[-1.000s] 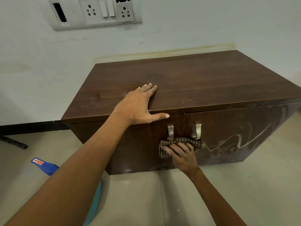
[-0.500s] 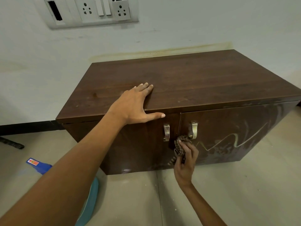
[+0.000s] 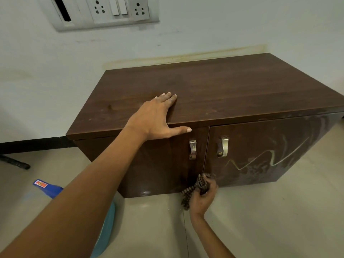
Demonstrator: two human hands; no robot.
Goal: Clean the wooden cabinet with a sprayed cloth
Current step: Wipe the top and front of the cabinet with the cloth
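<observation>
now, left hand (image 3: 158, 120) lies flat on top of the dark brown wooden cabinet (image 3: 232, 86), right at the front edge, fingers (image 3: 167, 98) straight and close together across the top, thumb stretched out sideways along the front lip. down low, right hand (image 3: 202, 199) has the brown checked cloth (image 3: 202, 181) bunched up, fingers (image 3: 209, 186) curled tight round it, a loose end hanging below the fist toward the grey tiled floor (image 3: 279, 220). cloth sits at the bottom of the cabinet front, right by the seam where the two doors meet; whether it touches the wood i cannot tell. above it, two curved silver metal pulls, the left handle (image 3: 193, 149) and the right handle (image 3: 224, 147), either side of that seam. right door panel (image 3: 279, 138) carries pale smeary streaks and a zigzag line. cabinet stands on the floor against the white wall (image 3: 242, 25), below a white switch and socket plate (image 3: 104, 12). off to the left on the floor, a blue object with a red and orange label (image 3: 48, 188), partly behind the left forearm
</observation>
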